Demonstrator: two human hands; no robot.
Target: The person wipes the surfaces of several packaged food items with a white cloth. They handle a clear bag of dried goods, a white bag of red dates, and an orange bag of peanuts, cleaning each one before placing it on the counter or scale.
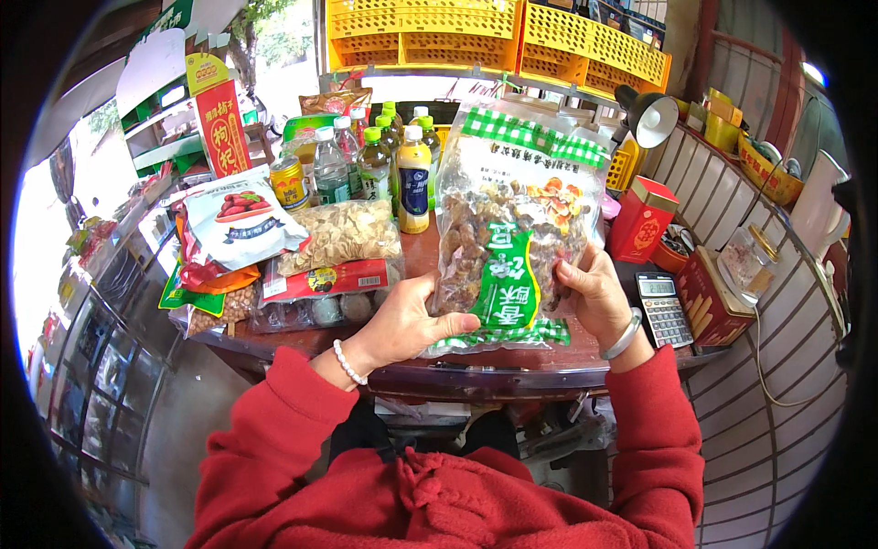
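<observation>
Between both hands I hold a large clear plastic bag of brown dried food [459, 240], printed with green-and-white checks and upside-down writing. My left hand [405, 319] grips its lower left side, thumb across the front. On the lower right side, my right hand [597, 295] pinches the bag with thumb and fingers. The bag is tilted up over the dark red desk [422, 250]. Left of it lies a clear bag of pale dried slices [343, 233], on top of a red-labelled pack [329, 278] of round items. A white pouch with red dates pictured [236, 216] rests beside these.
Several drink bottles [374, 161] and a gold can [289, 184] stand behind the packs. At right are a calculator [664, 309], a red box [641, 219], a glass jar [748, 264] and a black desk lamp [651, 120]. Yellow crates [425, 34] line the back.
</observation>
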